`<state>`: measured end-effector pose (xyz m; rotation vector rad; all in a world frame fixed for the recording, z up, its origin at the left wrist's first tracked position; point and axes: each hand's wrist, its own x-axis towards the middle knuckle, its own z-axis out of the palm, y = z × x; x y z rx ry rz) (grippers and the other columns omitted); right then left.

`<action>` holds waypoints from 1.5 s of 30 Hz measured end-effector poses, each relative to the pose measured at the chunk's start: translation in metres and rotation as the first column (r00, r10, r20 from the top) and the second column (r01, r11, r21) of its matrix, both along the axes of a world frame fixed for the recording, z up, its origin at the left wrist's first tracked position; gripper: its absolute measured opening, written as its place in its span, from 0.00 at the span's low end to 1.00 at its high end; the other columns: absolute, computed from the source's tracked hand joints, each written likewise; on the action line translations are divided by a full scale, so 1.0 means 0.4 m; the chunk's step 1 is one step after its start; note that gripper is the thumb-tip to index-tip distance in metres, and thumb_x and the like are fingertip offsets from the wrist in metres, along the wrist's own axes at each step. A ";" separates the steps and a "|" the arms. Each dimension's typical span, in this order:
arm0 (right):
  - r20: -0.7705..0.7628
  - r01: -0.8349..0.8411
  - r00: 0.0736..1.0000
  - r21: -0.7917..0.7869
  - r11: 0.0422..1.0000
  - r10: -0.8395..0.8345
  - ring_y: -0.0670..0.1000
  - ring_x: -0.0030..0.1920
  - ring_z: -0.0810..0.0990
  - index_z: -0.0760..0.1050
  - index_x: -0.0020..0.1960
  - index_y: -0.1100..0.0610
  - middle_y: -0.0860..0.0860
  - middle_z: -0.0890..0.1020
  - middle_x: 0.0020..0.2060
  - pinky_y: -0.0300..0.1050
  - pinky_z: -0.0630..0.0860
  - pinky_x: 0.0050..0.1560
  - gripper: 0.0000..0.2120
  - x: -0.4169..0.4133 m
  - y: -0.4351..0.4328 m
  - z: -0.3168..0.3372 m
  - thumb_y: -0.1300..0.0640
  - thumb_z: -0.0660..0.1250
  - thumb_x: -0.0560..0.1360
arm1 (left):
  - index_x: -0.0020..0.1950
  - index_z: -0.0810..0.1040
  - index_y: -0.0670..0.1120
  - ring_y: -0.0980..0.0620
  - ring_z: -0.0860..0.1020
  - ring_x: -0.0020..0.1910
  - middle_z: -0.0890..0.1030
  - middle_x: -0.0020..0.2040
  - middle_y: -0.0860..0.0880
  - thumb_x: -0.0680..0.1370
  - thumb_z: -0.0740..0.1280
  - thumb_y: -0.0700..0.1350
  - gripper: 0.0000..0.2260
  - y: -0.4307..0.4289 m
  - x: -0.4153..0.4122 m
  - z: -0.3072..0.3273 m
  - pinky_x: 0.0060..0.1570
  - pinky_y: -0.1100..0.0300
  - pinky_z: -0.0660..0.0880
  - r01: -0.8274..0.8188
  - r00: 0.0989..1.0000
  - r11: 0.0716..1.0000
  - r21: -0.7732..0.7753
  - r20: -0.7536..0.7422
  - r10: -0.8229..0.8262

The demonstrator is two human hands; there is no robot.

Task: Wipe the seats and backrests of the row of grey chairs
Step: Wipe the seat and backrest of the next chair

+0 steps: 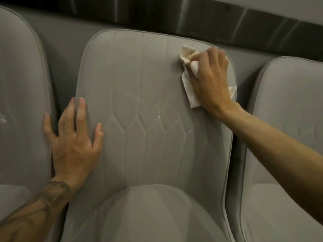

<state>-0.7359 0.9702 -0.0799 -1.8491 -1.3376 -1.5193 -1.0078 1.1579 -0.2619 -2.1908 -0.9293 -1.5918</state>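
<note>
One cloth point(191, 95) gripped by right hand point(212, 79) against middle backrest point(148, 102); left hand point(75, 142) flat.

Background: a grey surface point(66, 37) beneath a glossy black horizontal band point(157, 14), with a pale wall point(283, 6) above, dimly lit.

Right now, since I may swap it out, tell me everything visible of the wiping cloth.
The cloth is whitish, thin and crumpled, perhaps paper. The right hand grips it and presses it on the upper right of the middle backrest. Bunched folds poke beyond the fingertips, a flap trails toward the wrist, and a corner shows at the hand's right.
</note>
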 end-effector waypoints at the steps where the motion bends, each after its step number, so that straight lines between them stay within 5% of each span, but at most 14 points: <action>1: -0.034 0.010 0.999 0.028 1.000 -0.009 0.58 0.51 0.69 0.73 0.54 0.61 0.61 0.74 0.52 0.50 0.66 0.51 0.12 -0.004 0.007 -0.009 0.52 0.62 0.82 | 0.86 0.53 0.47 0.43 0.65 0.79 0.62 0.82 0.43 0.85 0.56 0.56 0.31 0.001 -0.001 0.000 0.80 0.37 0.50 0.004 1.000 1.000 -0.001 -0.002 -0.004; 4: -0.013 -0.022 1.000 -0.114 0.993 0.021 0.59 0.49 0.70 0.73 0.54 0.63 0.61 0.74 0.51 0.54 0.69 0.50 0.10 -0.033 -0.023 -0.153 0.54 0.63 0.82 | 0.86 0.53 0.47 0.43 0.65 0.79 0.62 0.82 0.43 0.86 0.56 0.56 0.31 0.001 0.000 0.001 0.80 0.37 0.50 0.006 1.000 1.000 -0.007 0.003 -0.006; 9: 0.143 -0.049 0.979 -0.532 0.845 0.147 0.58 0.46 0.71 0.72 0.57 0.61 0.58 0.73 0.49 0.52 0.67 0.50 0.08 -0.063 -0.098 -0.306 0.57 0.60 0.83 | 0.86 0.52 0.48 0.43 0.64 0.80 0.61 0.82 0.42 0.86 0.56 0.56 0.31 0.000 -0.003 0.001 0.81 0.37 0.49 0.016 1.000 1.000 -0.011 0.000 -0.016; 16: 0.034 0.028 0.999 -0.130 0.991 -0.024 0.57 0.46 0.66 0.68 0.54 0.60 0.59 0.71 0.49 0.50 0.62 0.48 0.06 -0.035 -0.049 -0.202 0.58 0.61 0.82 | 0.86 0.52 0.48 0.44 0.63 0.80 0.61 0.82 0.43 0.85 0.56 0.56 0.31 -0.002 -0.001 0.000 0.81 0.38 0.48 0.021 1.000 0.999 -0.032 0.001 -0.021; 20: 0.071 -0.084 0.989 -0.442 0.893 0.128 0.59 0.41 0.73 0.76 0.50 0.61 0.58 0.76 0.43 0.53 0.70 0.44 0.08 -0.117 -0.105 -0.438 0.57 0.63 0.82 | 0.85 0.52 0.48 0.44 0.63 0.80 0.61 0.82 0.43 0.85 0.57 0.56 0.31 -0.006 -0.005 0.004 0.81 0.38 0.47 0.027 1.000 0.999 -0.043 -0.001 -0.027; 23: 0.170 -0.060 0.968 -0.554 0.831 0.183 0.58 0.40 0.75 0.78 0.51 0.62 0.57 0.77 0.42 0.51 0.73 0.42 0.09 -0.111 -0.117 -0.446 0.58 0.62 0.82 | 0.85 0.53 0.47 0.45 0.63 0.80 0.61 0.82 0.43 0.86 0.57 0.56 0.31 -0.007 -0.007 0.006 0.81 0.38 0.47 0.016 1.000 0.999 -0.043 -0.006 -0.016; 29: 0.027 0.030 0.999 -0.123 0.992 -0.027 0.57 0.47 0.67 0.68 0.55 0.61 0.58 0.70 0.49 0.51 0.64 0.48 0.06 -0.042 -0.031 -0.239 0.60 0.63 0.81 | 0.86 0.51 0.48 0.47 0.62 0.81 0.61 0.83 0.44 0.86 0.56 0.57 0.31 -0.002 -0.004 0.004 0.80 0.36 0.50 -0.008 1.000 0.999 -0.038 -0.018 0.007; 36: 0.198 -0.068 0.957 -0.555 0.829 0.210 0.59 0.41 0.75 0.77 0.52 0.62 0.57 0.78 0.43 0.52 0.72 0.43 0.09 -0.108 -0.092 -0.406 0.56 0.63 0.82 | 0.85 0.52 0.48 0.44 0.64 0.80 0.62 0.82 0.42 0.85 0.58 0.55 0.31 -0.010 -0.007 0.005 0.81 0.38 0.48 0.014 1.000 0.999 -0.034 -0.007 -0.015; 40: 0.135 -0.007 0.991 -0.137 0.991 0.025 0.59 0.47 0.71 0.68 0.55 0.60 0.62 0.77 0.48 0.53 0.65 0.48 0.10 -0.034 -0.009 -0.171 0.57 0.65 0.80 | 0.85 0.53 0.47 0.44 0.64 0.80 0.61 0.82 0.42 0.85 0.58 0.55 0.31 -0.013 -0.009 0.009 0.81 0.38 0.47 0.013 1.000 0.999 -0.040 -0.012 -0.013; 42: -0.008 0.045 0.999 0.066 0.997 -0.044 0.58 0.49 0.70 0.68 0.55 0.59 0.60 0.75 0.50 0.51 0.67 0.49 0.09 -0.020 0.023 -0.080 0.54 0.64 0.80 | 0.85 0.53 0.47 0.44 0.64 0.80 0.62 0.82 0.42 0.85 0.58 0.55 0.31 -0.012 -0.009 0.008 0.81 0.38 0.47 0.010 1.000 0.999 -0.038 -0.015 -0.011; 45: -0.086 -0.014 0.996 0.054 0.998 0.019 0.60 0.48 0.72 0.73 0.54 0.63 0.62 0.76 0.49 0.54 0.70 0.49 0.10 -0.059 0.021 -0.149 0.55 0.64 0.81 | 0.85 0.53 0.46 0.44 0.64 0.80 0.62 0.82 0.42 0.85 0.58 0.55 0.31 -0.012 -0.006 0.006 0.81 0.37 0.47 0.015 1.000 0.999 -0.046 -0.017 -0.016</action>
